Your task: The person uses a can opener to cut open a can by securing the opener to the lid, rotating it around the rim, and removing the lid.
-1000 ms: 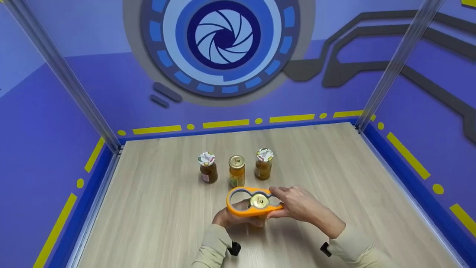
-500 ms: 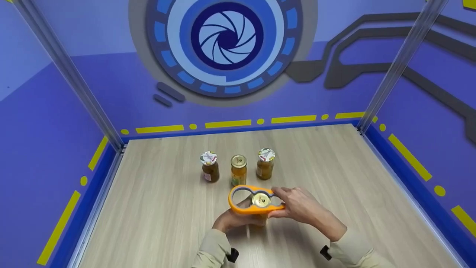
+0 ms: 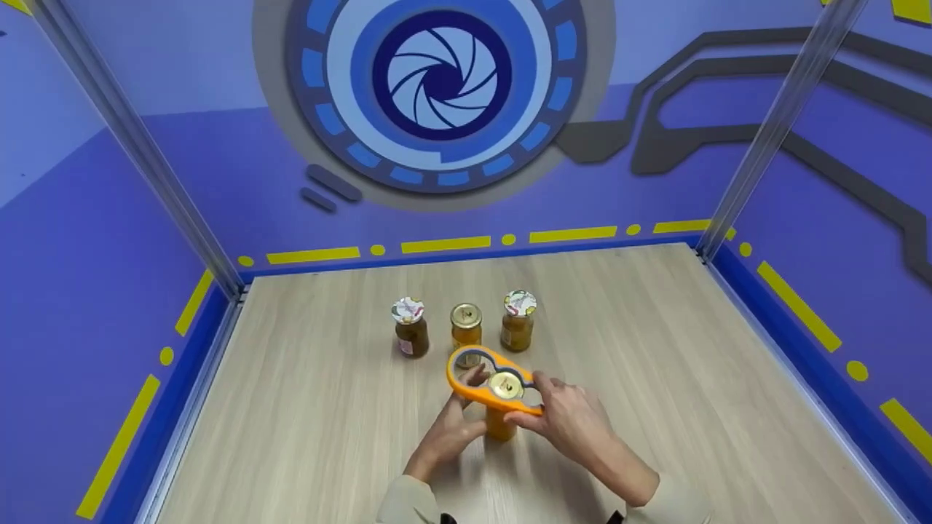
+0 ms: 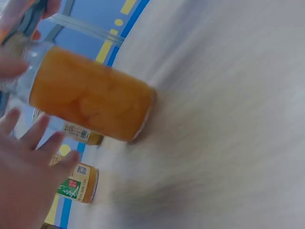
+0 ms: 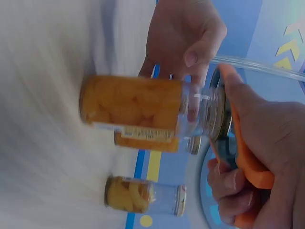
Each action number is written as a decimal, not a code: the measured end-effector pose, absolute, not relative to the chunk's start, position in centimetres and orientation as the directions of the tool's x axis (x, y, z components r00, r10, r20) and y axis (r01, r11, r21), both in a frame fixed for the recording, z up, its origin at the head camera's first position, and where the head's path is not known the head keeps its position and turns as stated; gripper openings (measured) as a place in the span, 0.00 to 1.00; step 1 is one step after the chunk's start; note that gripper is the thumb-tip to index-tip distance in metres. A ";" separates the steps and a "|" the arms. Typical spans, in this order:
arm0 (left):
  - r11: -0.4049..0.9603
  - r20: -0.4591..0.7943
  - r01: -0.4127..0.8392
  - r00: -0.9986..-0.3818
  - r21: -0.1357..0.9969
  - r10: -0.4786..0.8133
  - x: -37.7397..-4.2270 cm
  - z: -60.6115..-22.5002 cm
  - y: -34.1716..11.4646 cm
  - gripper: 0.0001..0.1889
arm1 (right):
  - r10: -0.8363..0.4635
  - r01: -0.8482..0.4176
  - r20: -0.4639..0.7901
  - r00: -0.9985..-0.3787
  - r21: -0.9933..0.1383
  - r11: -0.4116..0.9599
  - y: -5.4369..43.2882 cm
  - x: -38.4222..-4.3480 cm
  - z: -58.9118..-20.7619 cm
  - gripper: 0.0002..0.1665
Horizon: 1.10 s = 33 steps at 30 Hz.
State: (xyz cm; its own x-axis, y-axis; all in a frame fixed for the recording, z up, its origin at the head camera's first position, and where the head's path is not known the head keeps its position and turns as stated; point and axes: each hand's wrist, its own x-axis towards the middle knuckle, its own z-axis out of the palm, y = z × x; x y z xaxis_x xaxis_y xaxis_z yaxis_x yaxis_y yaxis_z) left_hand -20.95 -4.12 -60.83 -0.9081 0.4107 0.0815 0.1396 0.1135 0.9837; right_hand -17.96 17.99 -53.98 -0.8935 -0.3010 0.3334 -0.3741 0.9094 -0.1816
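Observation:
A glass jar of orange fruit pieces (image 5: 133, 102) with a gold lid (image 3: 505, 386) stands upright in front of me. Round that lid sits an orange jar opener (image 3: 480, 395) with a grey inner lining. My right hand (image 3: 579, 422) grips its handle end, thumb on one arm and fingers on the other, as the right wrist view shows. On the jar's left side, my left hand (image 3: 448, 434) is held with fingers spread; a gap shows between it and the jar in the left wrist view. Part of the left fingers lies behind the opener in the head view.
Three more closed jars stand in a row behind: a dark one (image 3: 412, 338) with a patterned lid, a gold-lidded one (image 3: 466, 331) partly covered by the opener, and another patterned-lid jar (image 3: 517, 331). Blue printed walls (image 3: 218, 167) enclose the wooden table (image 3: 313, 407).
My left hand has let go of the jar and spread its fingers to the left. The opener has turned clockwise, its handle end swinging toward me with my right hand.

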 end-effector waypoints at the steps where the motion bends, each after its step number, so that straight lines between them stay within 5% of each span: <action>1: 0.108 0.097 0.148 -0.920 0.983 0.381 -20.7 -60.9 -4.0 0.48 | -0.283 -0.359 0.343 -0.896 -0.181 0.916 17.7 -17.8 -54.1 0.45; 13: 0.160 0.095 0.092 -0.995 0.983 -0.009 -17.9 -61.6 -0.4 0.53 | -0.102 -0.182 0.349 -0.931 -0.205 0.962 15.0 -16.3 -54.2 0.46; 18: 0.188 0.097 0.087 -0.994 0.978 -0.050 -17.2 -61.7 0.8 0.52 | -0.051 -0.126 0.338 -0.940 -0.204 0.971 14.0 -15.9 -54.0 0.47; 26: 0.470 0.246 0.119 -0.944 0.874 -0.219 -16.7 -62.7 3.7 0.45 | -0.002 -0.074 0.390 -0.921 -0.168 0.983 12.7 -15.9 -54.1 0.50; 33: 0.521 0.291 0.118 -0.920 0.845 -0.263 -17.2 -63.0 4.3 0.30 | -0.003 -0.078 0.434 -0.901 -0.156 0.985 12.5 -15.9 -54.4 0.49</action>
